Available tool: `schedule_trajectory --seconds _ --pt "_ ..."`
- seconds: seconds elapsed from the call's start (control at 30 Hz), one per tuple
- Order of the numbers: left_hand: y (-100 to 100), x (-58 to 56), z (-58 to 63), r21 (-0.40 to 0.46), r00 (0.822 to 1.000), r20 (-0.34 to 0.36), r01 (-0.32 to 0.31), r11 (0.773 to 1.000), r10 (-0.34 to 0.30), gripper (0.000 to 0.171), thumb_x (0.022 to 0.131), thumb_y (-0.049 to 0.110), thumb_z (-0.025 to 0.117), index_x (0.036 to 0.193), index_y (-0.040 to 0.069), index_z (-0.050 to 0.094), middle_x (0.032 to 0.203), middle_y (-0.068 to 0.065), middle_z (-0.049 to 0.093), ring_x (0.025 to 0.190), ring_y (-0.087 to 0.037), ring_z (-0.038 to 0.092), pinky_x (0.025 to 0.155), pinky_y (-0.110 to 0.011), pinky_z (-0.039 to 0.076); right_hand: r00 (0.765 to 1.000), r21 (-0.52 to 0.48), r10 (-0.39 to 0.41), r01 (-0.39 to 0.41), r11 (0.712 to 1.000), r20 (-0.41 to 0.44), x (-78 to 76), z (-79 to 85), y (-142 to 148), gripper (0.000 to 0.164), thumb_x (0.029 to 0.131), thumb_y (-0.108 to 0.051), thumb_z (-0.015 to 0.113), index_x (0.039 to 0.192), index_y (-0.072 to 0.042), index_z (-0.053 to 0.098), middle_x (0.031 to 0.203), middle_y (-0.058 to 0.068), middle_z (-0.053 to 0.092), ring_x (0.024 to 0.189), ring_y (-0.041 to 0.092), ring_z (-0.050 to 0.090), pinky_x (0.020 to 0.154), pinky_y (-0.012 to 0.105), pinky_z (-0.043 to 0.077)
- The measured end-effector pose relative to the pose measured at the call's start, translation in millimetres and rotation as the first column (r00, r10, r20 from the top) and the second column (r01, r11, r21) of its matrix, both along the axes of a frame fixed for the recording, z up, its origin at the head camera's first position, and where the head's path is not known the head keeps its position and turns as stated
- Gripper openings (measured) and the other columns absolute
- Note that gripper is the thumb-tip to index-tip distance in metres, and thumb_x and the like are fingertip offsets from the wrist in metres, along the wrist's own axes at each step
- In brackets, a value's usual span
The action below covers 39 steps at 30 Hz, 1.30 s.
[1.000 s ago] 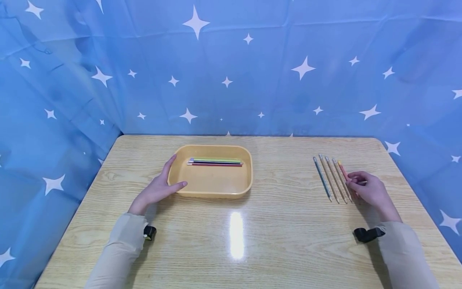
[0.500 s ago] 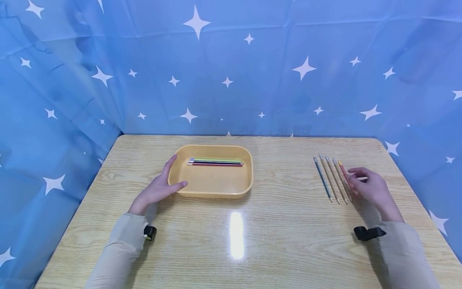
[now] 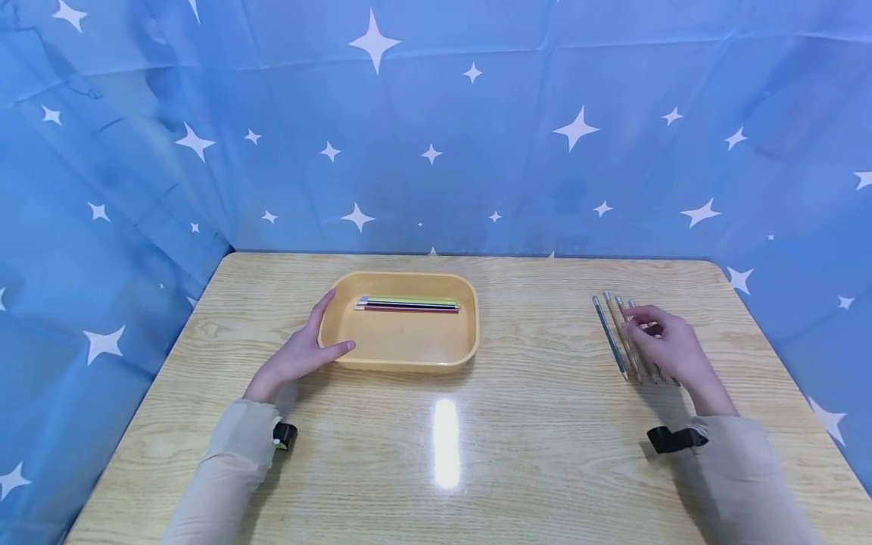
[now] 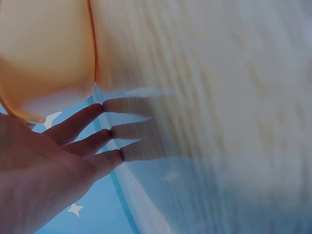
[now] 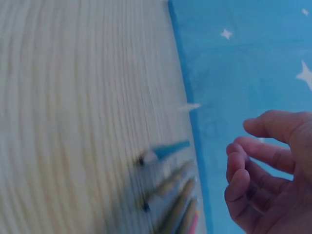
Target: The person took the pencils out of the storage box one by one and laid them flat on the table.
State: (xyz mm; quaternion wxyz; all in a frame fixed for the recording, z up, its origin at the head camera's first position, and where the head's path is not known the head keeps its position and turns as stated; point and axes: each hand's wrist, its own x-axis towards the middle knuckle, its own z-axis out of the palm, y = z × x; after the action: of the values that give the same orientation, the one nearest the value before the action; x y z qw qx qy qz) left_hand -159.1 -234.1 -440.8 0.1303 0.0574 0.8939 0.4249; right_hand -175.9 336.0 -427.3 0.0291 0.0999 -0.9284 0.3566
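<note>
My left hand (image 3: 303, 354) rests against the left end of a tan plastic tray (image 3: 402, 342), thumb over its front rim. In the left wrist view its other fingers (image 4: 78, 124) are straight, fingertips at the tabletop beside the tray. My right hand (image 3: 668, 347) hovers over a row of pencils, fingers loosely bent. The right wrist view shows a gap between thumb and index finger, and nothing held. The row has a teal pencil (image 3: 610, 339) at its left, then several gold-brown pencils (image 5: 176, 204). A pink-red pencil (image 5: 194, 223) at the right is mostly hidden by the hand.
Inside the tray lie a yellow-green pencil (image 3: 412, 300), a dark one and a dark red pencil (image 3: 409, 310), side by side. The wooden table (image 3: 538, 424) ends at a blue curtain (image 3: 477, 151) with white stars.
My right hand has left the pink-red pencil and moved left over the gold-brown pencils, partly covering them. My left hand and the tray stay in place.
</note>
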Motion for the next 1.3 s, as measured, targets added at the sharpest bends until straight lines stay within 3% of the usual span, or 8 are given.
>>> schedule_trajectory --seconds 0.23,0.53,0.7,0.77,0.87,0.93,1.0,1.3 --pt "0 -1.2 0.9 -0.01 0.999 -0.05 0.016 1.0 -0.016 0.101 0.088 0.04 0.069 0.156 0.016 -0.001 0.157 -0.025 0.013 0.132 -0.049 0.031 0.104 -0.06 0.029 0.999 -0.028 0.038 -0.038 0.999 0.001 3.5 -1.6 -15 0.03 0.099 -0.013 0.054 0.123 0.004 0.059 0.1 0.017 0.061 0.079 0.002 0.054 0.059 0.023 0.046" --pt "9 -7.5 9.5 -0.013 0.987 -0.154 0.053 0.999 -0.054 0.11 0.084 0.032 0.075 0.153 -0.001 -0.003 0.156 -0.027 0.008 0.141 -0.043 0.015 0.111 -0.055 0.017 0.996 -0.058 0.084 -0.085 0.995 -0.024 2.3 -9.3 -24 0.026 0.096 -0.005 0.057 0.119 0.007 0.06 0.099 0.02 0.063 0.078 0.006 0.056 0.062 0.02 0.045" --pt "13 -10.5 6.4 0.012 0.985 -0.16 0.065 0.998 -0.062 0.113 0.083 0.031 0.077 0.152 -0.001 -0.006 0.156 -0.027 0.007 0.139 -0.043 0.02 0.109 -0.057 0.02 0.994 -0.067 0.101 -0.104 0.992 -0.04 1.4 -11.9 -30 0.024 0.096 -0.003 0.057 0.117 0.007 0.061 0.097 0.021 0.065 0.076 0.009 0.059 0.087 0.032 0.041" --pt "13 -10.7 4.6 0.035 0.988 -0.142 0.068 0.997 -0.062 0.113 0.083 0.03 0.077 0.152 -0.002 -0.008 0.156 -0.027 0.008 0.138 -0.043 0.023 0.109 -0.056 0.022 0.993 -0.077 0.11 -0.114 0.991 -0.047 0.1 -12.6 -33 0.023 0.096 -0.003 0.057 0.116 0.007 0.061 0.095 0.021 0.066 0.074 0.01 0.06 0.101 0.042 0.029" --pt "13 -9.8 4.2 0.064 0.993 -0.101 0.064 0.996 -0.057 0.115 0.083 0.03 0.076 0.152 0.0 -0.011 0.157 -0.027 0.006 0.137 -0.043 0.026 0.109 -0.056 0.022 0.993 -0.077 0.112 -0.115 0.99 -0.04 -1.5 -13.2 -39 0.023 0.096 -0.006 0.058 0.116 0.005 0.062 0.092 0.018 0.065 0.071 0.015 0.06 0.08 0.033 0.045" --pt "12 -9.8 4.8 0.074 0.995 -0.08 0.066 0.995 -0.06 0.116 0.083 0.03 0.076 0.151 0.001 -0.013 0.157 -0.027 0.005 0.136 -0.043 0.027 0.109 -0.056 0.023 0.992 -0.095 0.12 -0.122 0.988 -0.026 -2.7 -13.7 -45 0.024 0.096 -0.007 0.058 0.117 0.005 0.062 0.093 0.018 0.064 0.072 0.021 0.06 0.077 0.03 0.047" --pt "12 -10.1 5.6 0.068 0.996 -0.06 0.063 0.996 -0.059 0.118 0.082 0.031 0.077 0.151 0.003 -0.015 0.156 -0.028 0.005 0.135 -0.043 0.028 0.109 -0.056 0.023 0.992 -0.1 0.124 -0.123 0.987 -0.004 -4.0 -14.5 -53 0.025 0.097 -0.01 0.058 0.118 0.004 0.062 0.094 0.017 0.064 0.073 0.026 0.06 0.056 0.026 0.047" --pt "11 -9.8 6.9 0.102 0.999 -0.015 0.047 0.994 -0.046 0.125 0.078 0.03 0.081 0.151 0.006 -0.017 0.154 -0.031 0.011 0.133 -0.044 0.031 0.108 -0.056 0.025 0.981 -0.161 0.195 -0.188 0.969 0.025 -16.0 -7.1 -103 0.027 0.098 -0.014 0.058 0.119 0.002 0.062 0.097 0.015 0.065 0.078 0.028 0.062 0.061 0.029 0.05"
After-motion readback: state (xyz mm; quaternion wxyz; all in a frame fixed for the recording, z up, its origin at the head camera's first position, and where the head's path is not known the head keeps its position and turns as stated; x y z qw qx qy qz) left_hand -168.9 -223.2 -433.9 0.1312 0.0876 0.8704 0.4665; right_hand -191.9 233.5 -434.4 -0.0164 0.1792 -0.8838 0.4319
